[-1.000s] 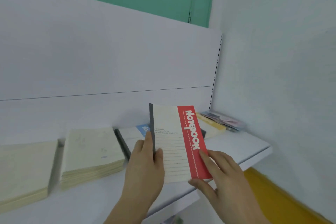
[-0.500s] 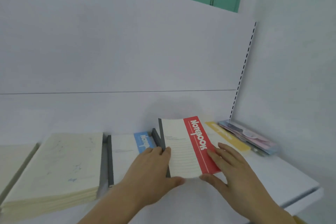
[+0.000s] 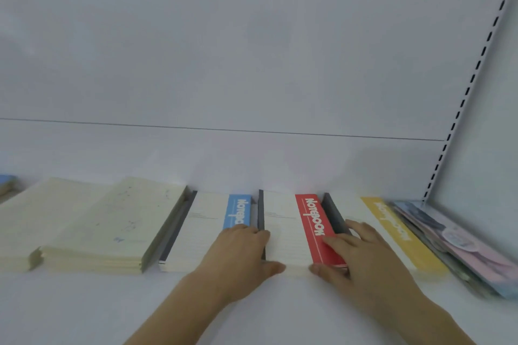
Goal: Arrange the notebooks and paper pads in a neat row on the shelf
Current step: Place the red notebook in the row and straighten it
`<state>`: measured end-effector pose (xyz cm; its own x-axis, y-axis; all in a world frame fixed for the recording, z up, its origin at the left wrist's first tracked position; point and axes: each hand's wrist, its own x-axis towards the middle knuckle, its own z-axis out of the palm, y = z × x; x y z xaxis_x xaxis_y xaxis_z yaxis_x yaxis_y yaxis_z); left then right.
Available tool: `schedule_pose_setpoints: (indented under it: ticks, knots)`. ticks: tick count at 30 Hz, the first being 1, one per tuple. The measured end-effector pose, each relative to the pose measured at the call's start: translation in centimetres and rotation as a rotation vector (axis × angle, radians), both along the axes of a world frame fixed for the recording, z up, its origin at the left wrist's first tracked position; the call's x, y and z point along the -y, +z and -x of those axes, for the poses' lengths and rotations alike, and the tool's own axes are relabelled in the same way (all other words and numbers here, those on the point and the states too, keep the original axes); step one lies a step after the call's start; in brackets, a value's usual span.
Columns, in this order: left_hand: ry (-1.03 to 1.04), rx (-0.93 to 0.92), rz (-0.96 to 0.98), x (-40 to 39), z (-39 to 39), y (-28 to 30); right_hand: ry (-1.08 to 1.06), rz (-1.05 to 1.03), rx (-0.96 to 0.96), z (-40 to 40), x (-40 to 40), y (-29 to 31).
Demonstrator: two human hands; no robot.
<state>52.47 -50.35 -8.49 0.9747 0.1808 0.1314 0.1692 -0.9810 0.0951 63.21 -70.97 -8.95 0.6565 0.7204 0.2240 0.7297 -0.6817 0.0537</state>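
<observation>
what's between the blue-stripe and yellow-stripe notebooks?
Head view: the red-stripe notebook, lying flat, both hands on it: left hand, right hand.

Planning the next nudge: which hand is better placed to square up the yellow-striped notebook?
Probably the right hand: its fingers already reach onto the yellow-striped notebook; the left hand lies across the red-striped notebook, further off.
</observation>
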Motion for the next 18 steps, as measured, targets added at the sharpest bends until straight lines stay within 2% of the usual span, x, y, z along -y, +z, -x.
schedule_pose_setpoints:
  ticks: [3, 7, 13, 18]
  knots:
    - [0.015, -0.033, 0.011, 0.0, -0.2, 0.0, 0.03, 0.038, 0.022, -0.9, 0.3, -0.1]
    - [0.02, -0.091, -0.008, 0.3, -0.4, 0.3, 0.081, 0.061, -0.045, -2.2, 0.4, -0.5]
    - [0.053, -0.184, 0.08, 0.3, -0.8, 1.1, 0.123, 0.081, -0.06, -2.6, 0.0, 0.2]
    - [0.056, -0.165, 0.012, 0.5, -0.8, 1.1, 0.112, 0.091, -0.039, -2.5, 0.2, 0.0]
